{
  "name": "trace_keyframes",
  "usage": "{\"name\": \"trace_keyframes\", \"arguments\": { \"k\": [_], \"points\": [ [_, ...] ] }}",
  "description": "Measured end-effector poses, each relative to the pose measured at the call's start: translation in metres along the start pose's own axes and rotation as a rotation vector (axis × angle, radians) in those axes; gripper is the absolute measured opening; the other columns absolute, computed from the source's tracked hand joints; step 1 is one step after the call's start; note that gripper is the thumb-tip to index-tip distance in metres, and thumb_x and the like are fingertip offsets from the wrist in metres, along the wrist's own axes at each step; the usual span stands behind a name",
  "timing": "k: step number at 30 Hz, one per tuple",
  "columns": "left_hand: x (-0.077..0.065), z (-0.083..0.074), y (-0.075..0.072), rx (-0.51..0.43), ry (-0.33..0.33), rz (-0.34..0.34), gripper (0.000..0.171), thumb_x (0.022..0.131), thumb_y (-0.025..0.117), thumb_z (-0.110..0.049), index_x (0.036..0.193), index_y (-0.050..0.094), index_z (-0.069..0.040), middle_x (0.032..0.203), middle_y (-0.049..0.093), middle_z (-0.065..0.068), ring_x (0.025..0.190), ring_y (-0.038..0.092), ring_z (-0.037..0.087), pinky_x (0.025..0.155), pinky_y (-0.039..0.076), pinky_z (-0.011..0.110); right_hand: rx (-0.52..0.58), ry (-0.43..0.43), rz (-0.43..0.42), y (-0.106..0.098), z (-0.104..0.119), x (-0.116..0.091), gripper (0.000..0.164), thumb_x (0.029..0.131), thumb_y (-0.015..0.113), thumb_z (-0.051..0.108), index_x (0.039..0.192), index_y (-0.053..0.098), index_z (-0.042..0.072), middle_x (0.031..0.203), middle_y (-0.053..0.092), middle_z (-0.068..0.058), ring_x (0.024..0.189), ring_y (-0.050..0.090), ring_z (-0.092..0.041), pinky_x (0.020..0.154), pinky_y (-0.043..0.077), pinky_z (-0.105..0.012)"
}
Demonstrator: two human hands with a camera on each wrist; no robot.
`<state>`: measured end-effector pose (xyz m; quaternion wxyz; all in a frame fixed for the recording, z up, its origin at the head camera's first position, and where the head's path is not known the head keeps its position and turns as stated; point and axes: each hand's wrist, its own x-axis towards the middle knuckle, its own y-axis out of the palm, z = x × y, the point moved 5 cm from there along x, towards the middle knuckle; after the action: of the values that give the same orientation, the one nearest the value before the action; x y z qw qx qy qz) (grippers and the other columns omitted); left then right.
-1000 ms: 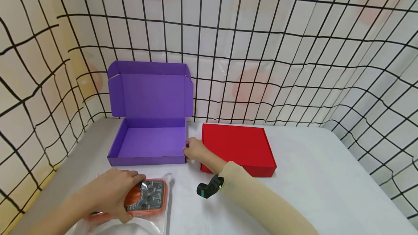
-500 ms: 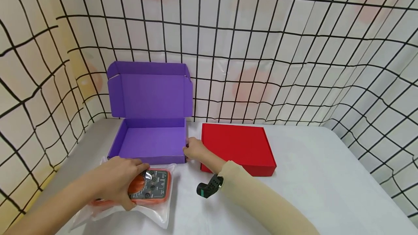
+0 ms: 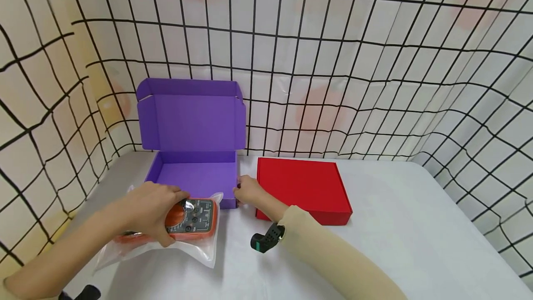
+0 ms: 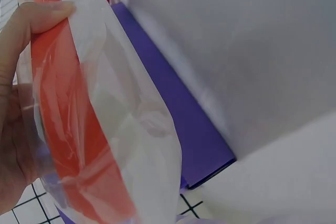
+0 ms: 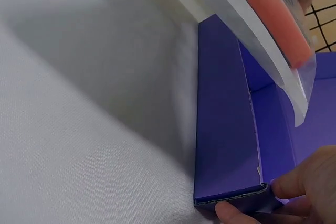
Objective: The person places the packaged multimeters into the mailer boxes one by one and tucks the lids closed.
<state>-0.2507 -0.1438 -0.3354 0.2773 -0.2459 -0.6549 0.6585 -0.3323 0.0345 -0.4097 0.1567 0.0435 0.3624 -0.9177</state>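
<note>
My left hand (image 3: pixel 151 209) grips an orange and dark grey multimeter (image 3: pixel 195 216) sealed in a clear plastic bag (image 3: pixel 191 251). In the head view the bagged multimeter overlaps the front wall of the purple cardboard box (image 3: pixel 229 202). The right wrist view shows the multimeter (image 5: pixel 278 24) raised above the table, over that box's front wall (image 5: pixel 226 114). The box's lid (image 3: pixel 191 121) stands upright at the back. My right hand (image 3: pixel 250 190) pinches the box's right side near its front corner, with thumb inside and fingers outside.
A closed red box (image 3: pixel 304 189) lies right of the purple one, under my right forearm. A white cloth covers the table (image 3: pixel 399 235). Behind and at the sides hang white sheets with a black grid (image 3: pixel 316 59).
My left hand has carried the bagged multimeter forward, away from me, until it overlaps the purple box's front wall. The right hand keeps its hold on the box.
</note>
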Motion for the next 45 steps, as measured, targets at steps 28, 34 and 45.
{"name": "trace_keyframes", "arguments": {
  "k": [28,34,45],
  "points": [
    [0.06,0.06,-0.009,0.011,-0.134,0.131,0.075,0.053,0.079,-0.047,0.112,0.06,-0.004,0.08,0.057,-0.005,0.066,0.05,0.013,0.057,0.044,0.029,-0.03,0.035,-0.01,-0.001,-0.003,0.0,0.028,0.091,0.05,0.004,0.117,0.055,-0.006,0.083,0.063,-0.014,0.067,0.065,-0.024,0.054,0.051,-0.024],
    [0.077,0.068,-0.004,0.011,-0.154,0.151,0.078,0.053,0.08,-0.048,0.113,0.059,-0.003,0.082,0.058,-0.002,0.07,0.051,0.016,0.061,0.046,0.033,-0.033,0.042,-0.014,0.0,-0.001,0.001,0.027,0.091,0.051,0.003,0.116,0.057,-0.004,0.086,0.065,-0.014,0.067,0.065,-0.022,0.055,0.052,-0.025],
    [0.099,0.076,0.0,-0.017,-0.174,0.177,0.08,0.054,0.082,-0.046,0.117,0.058,-0.002,0.091,0.061,0.002,0.076,0.053,0.018,0.068,0.048,0.039,-0.069,0.032,-0.02,0.003,0.0,0.002,0.034,0.091,0.052,0.006,0.124,0.054,-0.002,0.088,0.065,-0.012,0.062,0.063,-0.019,0.052,0.05,-0.022]
  ]
}}
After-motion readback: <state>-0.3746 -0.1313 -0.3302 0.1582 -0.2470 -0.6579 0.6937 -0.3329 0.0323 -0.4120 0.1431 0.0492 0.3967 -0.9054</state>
